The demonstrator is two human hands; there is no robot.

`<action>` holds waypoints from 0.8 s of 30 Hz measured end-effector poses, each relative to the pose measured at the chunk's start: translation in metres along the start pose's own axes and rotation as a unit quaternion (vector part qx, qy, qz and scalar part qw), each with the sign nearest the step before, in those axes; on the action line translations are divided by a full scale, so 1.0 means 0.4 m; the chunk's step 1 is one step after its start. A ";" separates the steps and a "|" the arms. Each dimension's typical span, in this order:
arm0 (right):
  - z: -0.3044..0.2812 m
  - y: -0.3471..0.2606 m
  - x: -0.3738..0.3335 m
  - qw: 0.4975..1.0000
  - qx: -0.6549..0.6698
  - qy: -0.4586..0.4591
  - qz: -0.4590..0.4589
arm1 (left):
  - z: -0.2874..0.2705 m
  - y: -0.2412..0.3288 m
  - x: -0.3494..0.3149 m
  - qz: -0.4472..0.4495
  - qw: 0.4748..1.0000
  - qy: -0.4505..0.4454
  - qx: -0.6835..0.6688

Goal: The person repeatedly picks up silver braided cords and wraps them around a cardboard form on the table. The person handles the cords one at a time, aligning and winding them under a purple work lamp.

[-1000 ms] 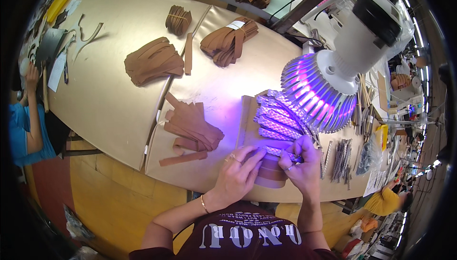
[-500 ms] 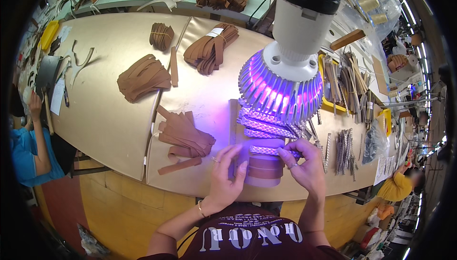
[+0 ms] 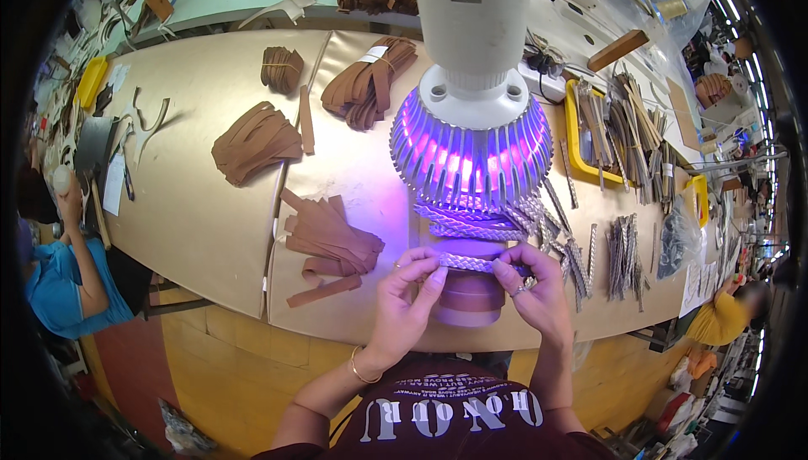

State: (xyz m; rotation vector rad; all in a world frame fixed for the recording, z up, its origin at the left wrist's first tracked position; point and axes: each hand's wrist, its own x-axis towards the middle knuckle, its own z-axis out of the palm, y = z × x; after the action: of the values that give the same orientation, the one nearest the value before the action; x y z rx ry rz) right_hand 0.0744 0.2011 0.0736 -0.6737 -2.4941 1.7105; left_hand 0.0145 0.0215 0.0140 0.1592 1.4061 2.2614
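Note:
A short braided strap is stretched level between my two hands, bathed in purple light. My left hand pinches its left end between thumb and fingers. At the other end my right hand, with a ring on a finger, grips the strap the same way. Just below it lies a stack of brown bands with rounded front edges. More braided straps rest beyond my hands, directly under a large finned lamp that glows purple and hides part of them.
Cut brown strips fan out left of my hands, with brown strip bundles farther back. A yellow tray holds thin strips at the right, near a braided pile. A person in blue sits at left, another in yellow at right.
My left hand has closed on the strap's left end, where its fingers were apart before. My view has shifted, so the lamp appears farther left.

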 end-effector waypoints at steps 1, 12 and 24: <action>0.001 -0.002 0.001 1.000 0.001 0.003 -0.002 | -0.001 0.000 -0.001 -0.006 1.000 0.003 0.006; 0.019 -0.037 0.008 0.985 -0.150 0.065 -0.057 | -0.004 0.004 -0.001 0.041 0.971 0.076 0.222; 0.034 -0.080 0.015 0.964 -0.244 0.104 -0.034 | 0.022 -0.008 -0.023 0.243 0.840 -0.074 0.479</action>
State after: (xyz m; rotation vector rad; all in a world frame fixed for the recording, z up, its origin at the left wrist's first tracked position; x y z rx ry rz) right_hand 0.0548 0.1821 0.0957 -0.7377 -2.7535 0.9396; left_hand 0.0266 0.0257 0.0165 1.0833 2.4829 1.5634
